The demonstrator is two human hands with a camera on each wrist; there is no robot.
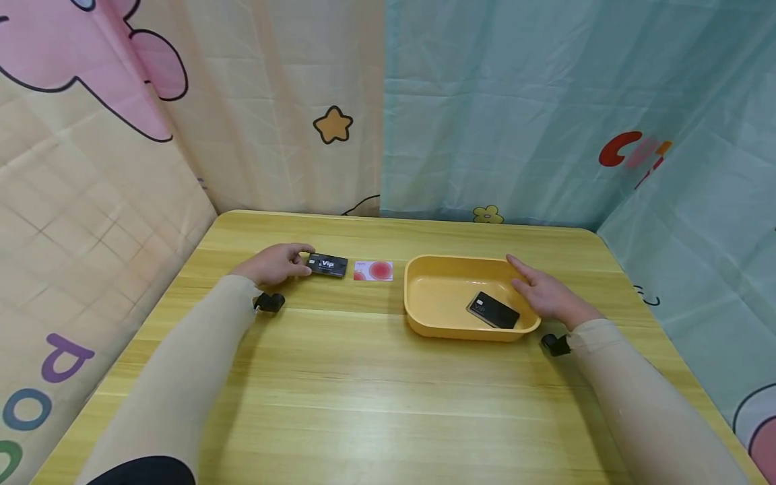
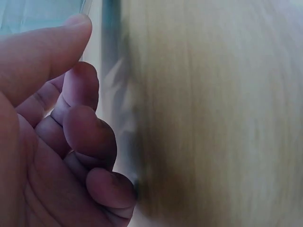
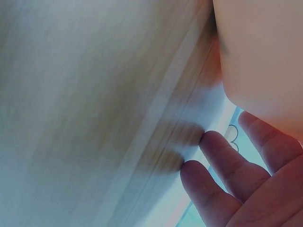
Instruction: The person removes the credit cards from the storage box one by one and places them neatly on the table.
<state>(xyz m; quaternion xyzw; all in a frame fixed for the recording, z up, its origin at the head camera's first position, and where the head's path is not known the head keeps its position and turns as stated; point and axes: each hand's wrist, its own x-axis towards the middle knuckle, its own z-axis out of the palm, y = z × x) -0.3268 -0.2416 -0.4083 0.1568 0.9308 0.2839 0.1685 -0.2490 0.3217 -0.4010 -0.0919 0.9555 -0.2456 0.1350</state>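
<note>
At the left of the table, my left hand (image 1: 275, 263) pinches the left end of a black VIP card (image 1: 328, 265) between thumb and fingers. Its curled fingers fill the left side of the left wrist view, close over the wood. My right hand (image 1: 548, 295) holds the right side of a yellow plastic tray (image 1: 418, 325), its thumb over the rim and other fingers outside the wall. In the right wrist view, those fingertips (image 3: 196, 172) lie near the tabletop beside the tray wall (image 3: 255, 61). Another black VIP card (image 1: 494, 310) lies slanted inside the tray.
A pink and white card (image 1: 373, 271) with a red circle lies flat between the black card and the tray. The light wooden table (image 1: 376, 404) ends at patterned curtains (image 1: 485, 121) at the back and both sides.
</note>
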